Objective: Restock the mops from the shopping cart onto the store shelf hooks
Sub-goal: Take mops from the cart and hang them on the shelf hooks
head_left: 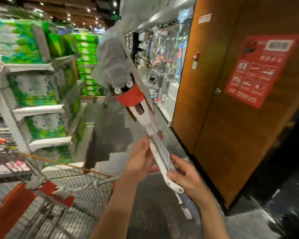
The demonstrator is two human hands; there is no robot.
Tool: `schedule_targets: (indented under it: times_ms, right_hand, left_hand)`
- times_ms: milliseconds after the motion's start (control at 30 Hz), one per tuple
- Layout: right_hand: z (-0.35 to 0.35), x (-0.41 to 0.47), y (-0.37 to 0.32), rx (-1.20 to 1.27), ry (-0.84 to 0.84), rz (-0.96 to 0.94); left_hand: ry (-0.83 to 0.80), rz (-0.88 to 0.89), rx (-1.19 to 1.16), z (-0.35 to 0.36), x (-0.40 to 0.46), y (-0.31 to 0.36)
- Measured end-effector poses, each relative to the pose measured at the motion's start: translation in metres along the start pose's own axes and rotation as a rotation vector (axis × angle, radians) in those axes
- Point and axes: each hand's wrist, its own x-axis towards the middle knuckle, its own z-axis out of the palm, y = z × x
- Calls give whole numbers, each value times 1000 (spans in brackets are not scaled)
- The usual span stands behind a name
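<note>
Both hands (162,168) grip the mop (160,152) (head tilted up).

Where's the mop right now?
In the head view the mop is up in the centre, held by both hands, left hand and right hand, with the shopping cart lower left and a wooden door to its right.

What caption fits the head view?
Both hands, left hand and right hand, grip a grey-headed mop above the shopping cart.
</note>
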Motion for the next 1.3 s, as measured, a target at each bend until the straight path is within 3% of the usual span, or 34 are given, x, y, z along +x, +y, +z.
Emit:
schedule_targets:
  times_ms: [167,300,733,1000,1167,1300]
  right_hand:
    - [-39,-31,-9,60,52,29]
    - [-61,-44,-16,158,63,80]
    - [-103,-26,-52,-94,712,-119]
    - [-124,-15,-79,-90,1024,-249]
    - [-141,-19,-90,-96,1130,-201]
    - [-154,-30,-95,-93,1209,-179]
  left_hand:
    - [-154,-2,-24,48,12,-12]
    - [-142,35,-4,83,18,-18]
    - [-184,78,165,191,58,-3]
    - [-469,76,164,233,81,6]
    - [-696,70,124,243,95,5]
    - [-754,52,80,262,90,-8]
